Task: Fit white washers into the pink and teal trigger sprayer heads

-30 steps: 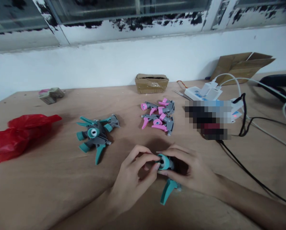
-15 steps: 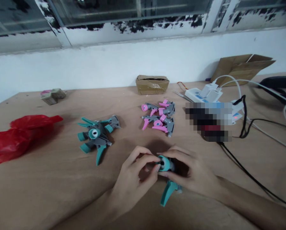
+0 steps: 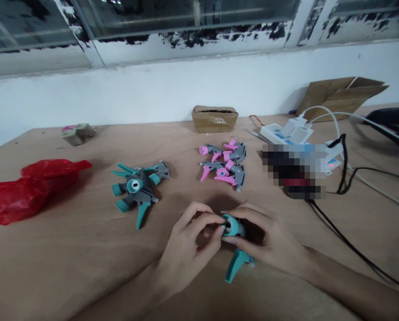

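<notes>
My right hand (image 3: 264, 234) grips a teal-and-grey trigger spray head (image 3: 232, 225) near the front of the table. Its round teal collar faces left, and the teal trigger hangs down below my fingers. My left hand (image 3: 194, 243) is closed in a pinch, thumb and forefinger at the collar's opening. Something small and dark may be between those fingertips; I cannot make it out. Several more teal-and-grey spray heads (image 3: 139, 186) lie heaped to the left. Beyond my hands rests a group of pink-and-grey spray heads (image 3: 228, 162).
A red plastic bag (image 3: 35, 189) lies at the left. Small blocks (image 3: 79, 133) and a small cardboard box (image 3: 215, 120) stand near the wall. On the right are a white power strip (image 3: 273, 133), cables, tweezers (image 3: 255, 135), a blurred-out patch and a larger open carton (image 3: 336, 98).
The view has shifted slightly, so everything sits a little further right. My left thumb and forefinger have drawn closer together at the collar; my right hand keeps its grip.
</notes>
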Demonstrator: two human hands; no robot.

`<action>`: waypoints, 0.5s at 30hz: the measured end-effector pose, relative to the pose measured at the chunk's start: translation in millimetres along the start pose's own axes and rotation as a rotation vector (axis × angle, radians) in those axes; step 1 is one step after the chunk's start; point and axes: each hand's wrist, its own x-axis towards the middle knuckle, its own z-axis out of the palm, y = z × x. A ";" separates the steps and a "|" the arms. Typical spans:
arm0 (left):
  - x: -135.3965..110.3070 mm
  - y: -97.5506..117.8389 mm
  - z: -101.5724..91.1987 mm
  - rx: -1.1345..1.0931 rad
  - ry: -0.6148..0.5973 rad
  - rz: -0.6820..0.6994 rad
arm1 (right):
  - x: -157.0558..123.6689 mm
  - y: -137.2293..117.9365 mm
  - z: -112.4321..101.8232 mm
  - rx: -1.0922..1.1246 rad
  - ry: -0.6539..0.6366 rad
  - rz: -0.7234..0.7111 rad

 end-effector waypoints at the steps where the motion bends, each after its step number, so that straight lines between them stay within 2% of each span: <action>1: -0.3 0.0 -0.1 -0.001 -0.003 -0.004 | -0.1 0.3 0.2 0.000 0.002 0.003; 15: -0.8 0.7 0.1 -0.001 -0.032 -0.019 | -0.8 -1.6 0.4 -0.019 0.007 0.026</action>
